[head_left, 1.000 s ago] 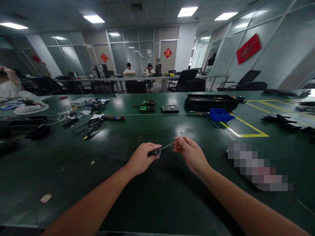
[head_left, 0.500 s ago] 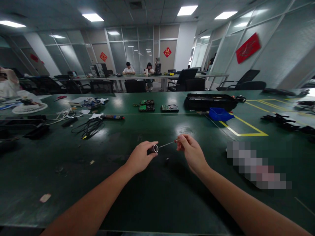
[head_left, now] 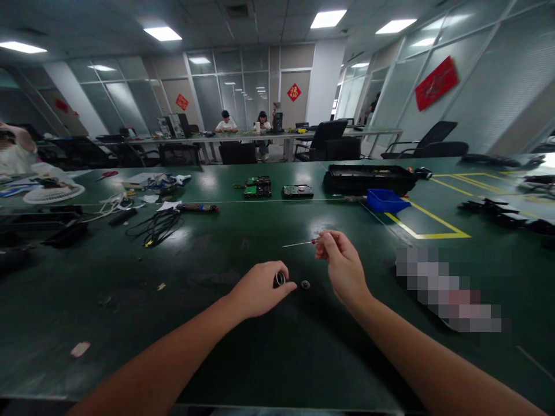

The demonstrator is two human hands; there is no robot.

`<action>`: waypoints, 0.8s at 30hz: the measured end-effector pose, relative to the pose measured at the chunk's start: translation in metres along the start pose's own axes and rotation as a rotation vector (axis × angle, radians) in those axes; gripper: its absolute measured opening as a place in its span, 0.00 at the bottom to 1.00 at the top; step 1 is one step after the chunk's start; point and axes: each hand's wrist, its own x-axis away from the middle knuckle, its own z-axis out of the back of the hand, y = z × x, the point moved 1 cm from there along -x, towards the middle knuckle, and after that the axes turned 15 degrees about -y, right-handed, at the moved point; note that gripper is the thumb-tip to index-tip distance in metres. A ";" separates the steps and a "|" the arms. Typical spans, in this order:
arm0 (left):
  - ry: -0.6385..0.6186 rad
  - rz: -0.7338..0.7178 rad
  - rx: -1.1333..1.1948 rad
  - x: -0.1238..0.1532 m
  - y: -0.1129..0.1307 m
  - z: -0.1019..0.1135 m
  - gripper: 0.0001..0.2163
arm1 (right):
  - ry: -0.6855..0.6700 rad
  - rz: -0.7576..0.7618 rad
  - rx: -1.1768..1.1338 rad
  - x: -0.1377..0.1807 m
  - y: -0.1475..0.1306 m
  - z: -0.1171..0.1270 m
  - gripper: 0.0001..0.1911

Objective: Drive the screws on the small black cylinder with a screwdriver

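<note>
My left hand (head_left: 259,292) is closed round a short black cylinder with a silver rim (head_left: 279,279), held low against the green table (head_left: 269,352). A small round dark part (head_left: 306,284) lies on the table just right of the cylinder. My right hand (head_left: 342,263) pinches the handle of a thin screwdriver (head_left: 303,243), whose shaft points left and hangs above the table, apart from the cylinder.
Circuit boards (head_left: 258,188), a hard drive (head_left: 298,191), a black tray (head_left: 368,179) and a blue bin (head_left: 385,201) lie farther back. Cables (head_left: 154,225) and clutter are at the left. Yellow tape lines (head_left: 427,222) mark the right side. People sit at a distant table.
My left hand lowered the cylinder to the table. My right hand drew the screwdriver out of it and lifted it up and right. A small round part now lies beside the cylinder.
</note>
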 end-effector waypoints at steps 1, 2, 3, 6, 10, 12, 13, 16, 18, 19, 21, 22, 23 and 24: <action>-0.035 -0.029 -0.059 -0.003 0.003 -0.003 0.09 | 0.001 0.003 -0.004 0.000 -0.001 0.000 0.12; -0.065 -0.053 -0.124 -0.006 0.006 -0.006 0.10 | 0.002 0.005 -0.011 0.000 -0.001 0.000 0.11; -0.091 -0.070 -0.190 -0.010 0.008 -0.008 0.11 | 0.004 0.005 -0.017 0.001 -0.002 0.000 0.11; -0.125 -0.067 -0.350 -0.025 0.013 -0.014 0.16 | -0.002 0.004 -0.026 0.001 -0.003 0.000 0.11; -0.173 -0.033 -0.478 -0.041 0.020 -0.023 0.18 | -0.012 0.007 -0.030 0.002 -0.005 0.000 0.12; -0.194 -0.037 -0.509 -0.045 0.022 -0.027 0.15 | -0.015 0.001 -0.034 0.002 -0.006 0.001 0.12; -0.193 -0.036 -0.507 -0.045 0.022 -0.029 0.14 | -0.016 -0.001 -0.032 0.002 -0.006 0.001 0.12; -0.165 -0.031 -0.461 -0.043 0.020 -0.031 0.12 | -0.014 0.003 -0.020 0.002 -0.006 0.001 0.13; -0.139 -0.045 -0.447 -0.040 0.018 -0.030 0.11 | -0.013 0.005 -0.023 0.002 -0.005 0.001 0.13; -0.124 -0.061 -0.456 -0.039 0.016 -0.030 0.10 | -0.014 0.007 -0.025 0.002 -0.005 0.000 0.13; -0.094 -0.095 -0.493 -0.036 0.012 -0.029 0.09 | -0.012 0.011 -0.029 0.002 -0.004 0.000 0.13; -0.085 -0.112 -0.512 -0.036 0.011 -0.029 0.09 | -0.011 0.013 -0.033 0.002 -0.004 0.000 0.12; -0.080 -0.129 -0.526 -0.035 0.009 -0.029 0.08 | -0.009 0.015 -0.037 0.002 -0.004 0.000 0.12; -0.078 -0.143 -0.532 -0.035 0.008 -0.029 0.08 | -0.007 0.015 -0.040 0.002 -0.003 0.000 0.12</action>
